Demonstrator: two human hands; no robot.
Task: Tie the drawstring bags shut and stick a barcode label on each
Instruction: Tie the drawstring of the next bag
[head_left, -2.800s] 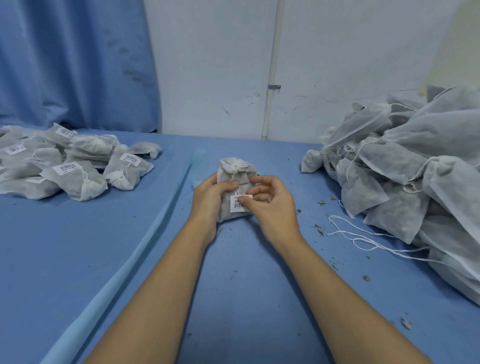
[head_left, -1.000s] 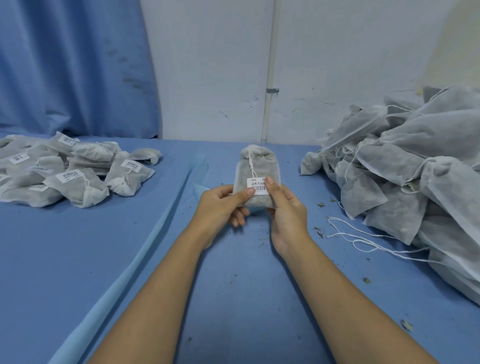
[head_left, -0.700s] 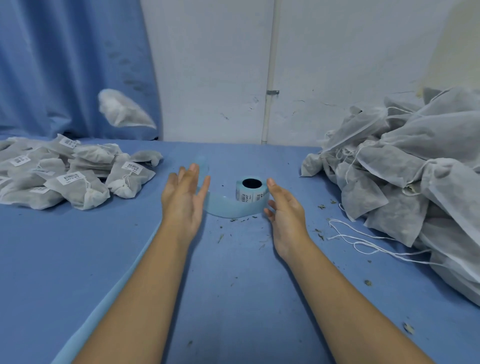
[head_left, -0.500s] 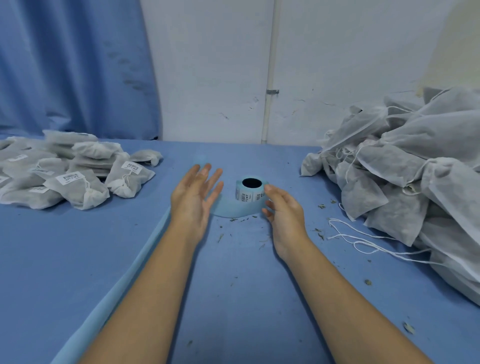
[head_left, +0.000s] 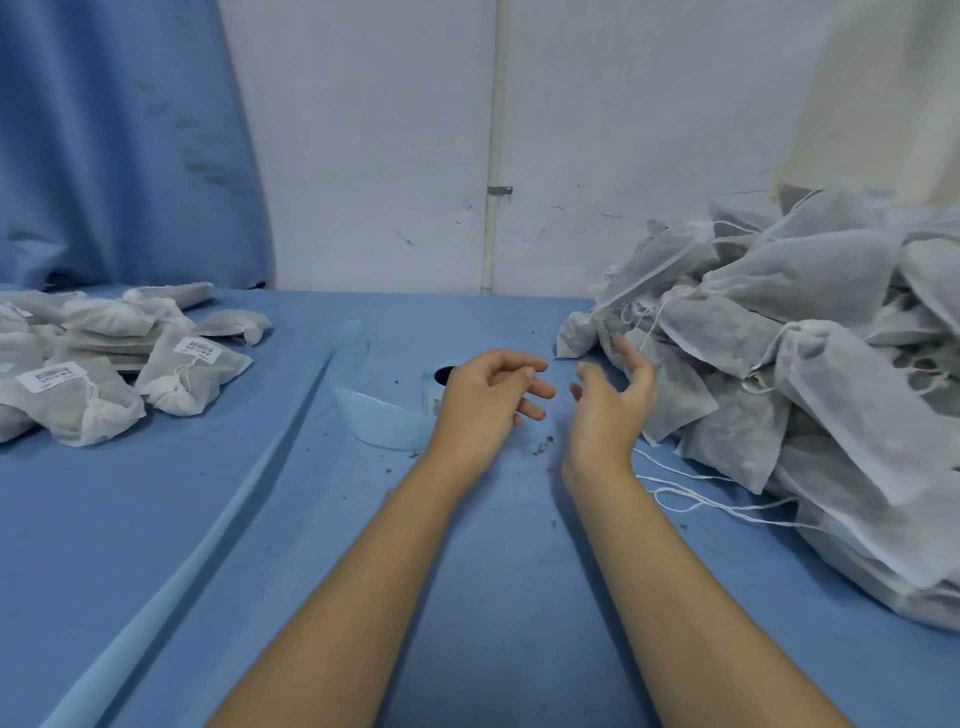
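Hands hovering empty, left hand (head_left: 488, 400) and right hand (head_left: 610, 410), above the blue table (head_left: 467, 597).

Head view: the left hand is hanging just in front of the label roll (head_left: 434, 387), covering part of it, fingers loosely curled and gripping nothing. The right hand is reaching toward the heap of bags (head_left: 805, 338) at the right, fingers spread apart and holding nothing; whether the fingertips are touching the nearest bag cannot be told. One roll is sitting mid-table, one pale backing strip (head_left: 228, 519) trailing to the near left. A pile of labelled bags (head_left: 104, 364) is lying far left, two barcode labels (head_left: 200, 351) plainly showing; the bags are overlapping too much to count.
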